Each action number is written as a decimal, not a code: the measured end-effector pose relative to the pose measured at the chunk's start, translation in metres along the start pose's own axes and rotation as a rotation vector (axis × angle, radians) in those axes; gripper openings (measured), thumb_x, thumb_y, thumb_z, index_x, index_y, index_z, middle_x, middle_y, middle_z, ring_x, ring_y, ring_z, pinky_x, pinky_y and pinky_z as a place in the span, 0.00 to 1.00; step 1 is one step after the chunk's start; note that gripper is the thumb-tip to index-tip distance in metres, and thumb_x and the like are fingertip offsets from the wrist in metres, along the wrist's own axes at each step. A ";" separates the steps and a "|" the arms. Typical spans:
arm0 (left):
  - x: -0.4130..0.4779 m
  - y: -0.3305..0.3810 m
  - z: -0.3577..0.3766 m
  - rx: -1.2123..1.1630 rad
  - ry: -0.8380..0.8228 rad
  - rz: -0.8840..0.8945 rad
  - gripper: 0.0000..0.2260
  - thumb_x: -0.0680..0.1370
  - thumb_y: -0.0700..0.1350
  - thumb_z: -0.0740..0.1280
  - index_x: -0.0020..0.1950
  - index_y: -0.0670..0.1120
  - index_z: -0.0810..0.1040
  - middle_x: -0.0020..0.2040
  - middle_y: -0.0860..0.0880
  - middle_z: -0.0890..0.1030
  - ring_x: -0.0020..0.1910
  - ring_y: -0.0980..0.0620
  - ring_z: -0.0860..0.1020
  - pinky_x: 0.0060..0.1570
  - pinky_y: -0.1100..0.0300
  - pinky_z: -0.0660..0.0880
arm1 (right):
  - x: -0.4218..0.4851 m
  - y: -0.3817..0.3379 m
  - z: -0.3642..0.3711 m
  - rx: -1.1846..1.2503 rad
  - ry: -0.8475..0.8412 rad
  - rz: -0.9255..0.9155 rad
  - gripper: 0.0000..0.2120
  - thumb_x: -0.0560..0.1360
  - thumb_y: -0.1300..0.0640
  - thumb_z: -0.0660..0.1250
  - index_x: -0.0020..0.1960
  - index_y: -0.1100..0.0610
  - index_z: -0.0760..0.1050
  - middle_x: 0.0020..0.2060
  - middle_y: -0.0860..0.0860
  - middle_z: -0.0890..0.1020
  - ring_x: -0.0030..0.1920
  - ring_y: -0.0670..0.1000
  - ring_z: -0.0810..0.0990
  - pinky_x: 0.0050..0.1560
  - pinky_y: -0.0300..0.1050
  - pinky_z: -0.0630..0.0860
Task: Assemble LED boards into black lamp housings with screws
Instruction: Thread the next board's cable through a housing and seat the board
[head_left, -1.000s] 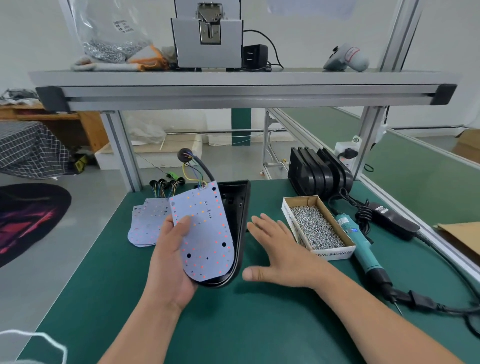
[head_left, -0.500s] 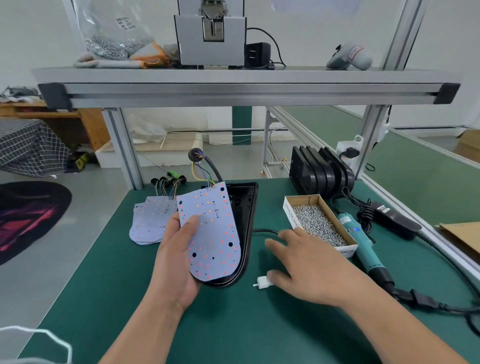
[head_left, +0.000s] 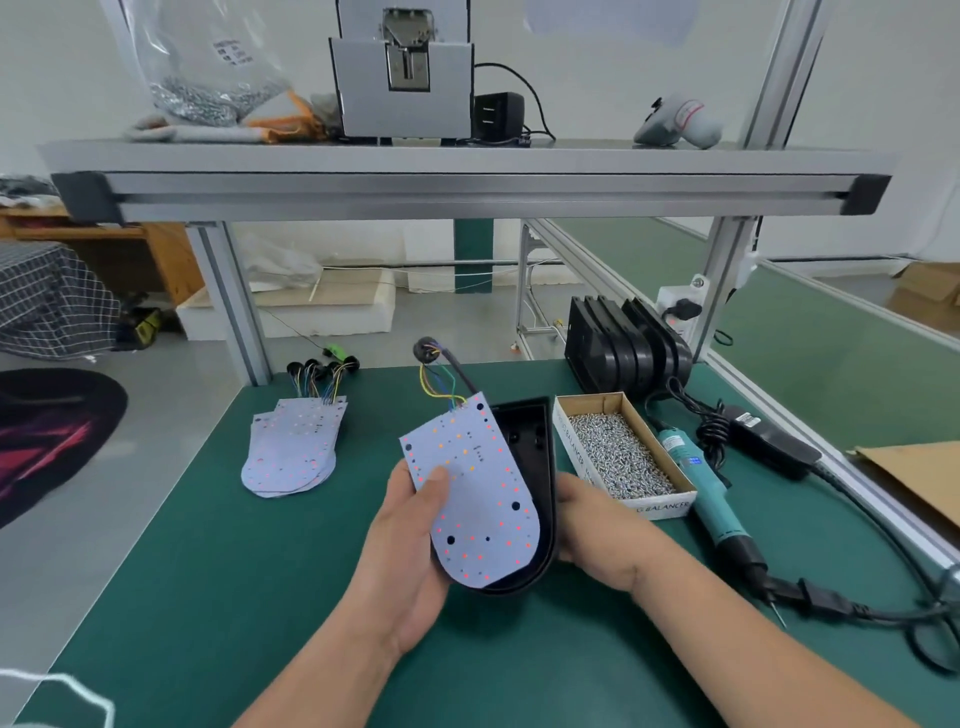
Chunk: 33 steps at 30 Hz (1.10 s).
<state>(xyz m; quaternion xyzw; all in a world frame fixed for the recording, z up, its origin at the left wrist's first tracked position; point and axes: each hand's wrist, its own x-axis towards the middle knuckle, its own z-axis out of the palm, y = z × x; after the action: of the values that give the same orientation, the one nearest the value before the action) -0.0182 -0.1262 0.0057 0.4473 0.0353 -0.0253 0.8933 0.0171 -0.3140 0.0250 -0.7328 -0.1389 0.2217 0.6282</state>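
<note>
I count two hands, my left hand and right hand. One LED board and one black housing held. One screw box, one screwdriver. Board pile and housing row: several each, exact count unclear

Cardboard screw box is showing "BALANCER" on its near end wall. Print on the plastic bag and the screwdriver label is blurring out, unreadable.

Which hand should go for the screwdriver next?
Right. The right hand, on the right edge of the black housing, is nearest the screwdriver and screw box. The left hand grips the LED board against the housing, thumb on top, and would have to cross over.
</note>
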 end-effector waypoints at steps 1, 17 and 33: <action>0.001 -0.001 -0.001 0.026 0.027 -0.001 0.14 0.86 0.45 0.63 0.71 0.50 0.77 0.68 0.47 0.84 0.64 0.46 0.83 0.59 0.43 0.81 | 0.004 0.002 -0.005 0.096 0.023 0.051 0.19 0.71 0.65 0.65 0.53 0.49 0.86 0.46 0.47 0.88 0.42 0.45 0.85 0.37 0.38 0.80; -0.003 -0.014 0.004 0.613 0.021 0.302 0.11 0.77 0.51 0.70 0.60 0.61 0.80 0.53 0.54 0.87 0.51 0.53 0.84 0.46 0.64 0.79 | 0.022 -0.027 0.024 -0.644 0.663 -0.549 0.37 0.82 0.40 0.64 0.84 0.56 0.57 0.75 0.52 0.69 0.76 0.49 0.65 0.76 0.48 0.65; -0.004 -0.010 0.003 0.477 -0.075 0.114 0.20 0.84 0.61 0.60 0.72 0.57 0.80 0.70 0.54 0.82 0.73 0.53 0.77 0.72 0.49 0.70 | 0.013 -0.030 0.025 -0.210 0.485 -0.413 0.47 0.69 0.43 0.70 0.84 0.44 0.56 0.69 0.44 0.72 0.70 0.44 0.71 0.75 0.51 0.69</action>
<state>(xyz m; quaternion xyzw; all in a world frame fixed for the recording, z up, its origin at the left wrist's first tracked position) -0.0224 -0.1348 -0.0004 0.6457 -0.0302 0.0009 0.7630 0.0184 -0.2813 0.0500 -0.7812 -0.1527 -0.1068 0.5958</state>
